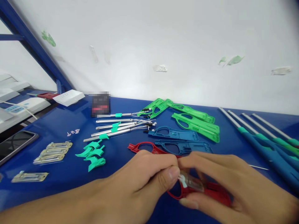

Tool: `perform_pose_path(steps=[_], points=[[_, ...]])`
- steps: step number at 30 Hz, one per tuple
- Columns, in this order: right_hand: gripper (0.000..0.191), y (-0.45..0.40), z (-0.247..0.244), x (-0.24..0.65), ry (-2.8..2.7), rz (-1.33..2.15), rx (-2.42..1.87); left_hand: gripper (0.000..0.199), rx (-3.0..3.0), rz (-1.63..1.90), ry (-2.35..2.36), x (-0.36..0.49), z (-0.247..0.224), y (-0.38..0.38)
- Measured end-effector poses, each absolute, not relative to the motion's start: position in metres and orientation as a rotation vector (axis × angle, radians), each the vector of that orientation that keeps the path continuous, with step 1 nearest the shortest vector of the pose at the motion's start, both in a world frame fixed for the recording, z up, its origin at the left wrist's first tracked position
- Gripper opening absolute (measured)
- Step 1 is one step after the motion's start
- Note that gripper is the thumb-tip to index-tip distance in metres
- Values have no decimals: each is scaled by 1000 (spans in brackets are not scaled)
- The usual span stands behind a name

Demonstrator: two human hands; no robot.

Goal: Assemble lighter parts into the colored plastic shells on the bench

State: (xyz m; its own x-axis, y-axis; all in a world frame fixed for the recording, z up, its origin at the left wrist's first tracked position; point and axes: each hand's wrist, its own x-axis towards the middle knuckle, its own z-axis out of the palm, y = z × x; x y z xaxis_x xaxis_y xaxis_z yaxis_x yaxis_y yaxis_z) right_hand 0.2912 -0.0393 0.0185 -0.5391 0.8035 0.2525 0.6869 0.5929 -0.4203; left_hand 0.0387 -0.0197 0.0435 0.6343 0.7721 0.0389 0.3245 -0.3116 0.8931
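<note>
A red plastic shell lies under both hands at the lower right, its ring-shaped part showing between them. A small clear part with a pale tab sits at the shell. My left hand is closed, thumb pressed to the bent forefinger beside the pale tab; what it pinches is hidden. My right hand curves around the red shell and the clear part, its thumb at the shell's near edge and its fingers on the far side. Another red shell lies just behind the hands.
Blue shells and green shells lie behind the hands. Metal rods with wires, teal clips and clear parts are at left, near a phone. Blue-handled rods lie right. A white wall stands behind.
</note>
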Motion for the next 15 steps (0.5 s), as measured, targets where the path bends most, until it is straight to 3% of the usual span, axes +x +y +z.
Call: perform_pose_path(steps=[6, 10, 15], points=[[43, -39, 22, 259, -2277, 537, -1042, 28, 1796, 683, 765, 44, 32, -19], [50, -44, 20, 264, -2201, 536, -1116, 32, 1778, 831, 732, 38, 31, -17], [29, -39, 12, 305, -2045, 351, -1472, 39, 1905, 889, 1005, 14, 37, -4]])
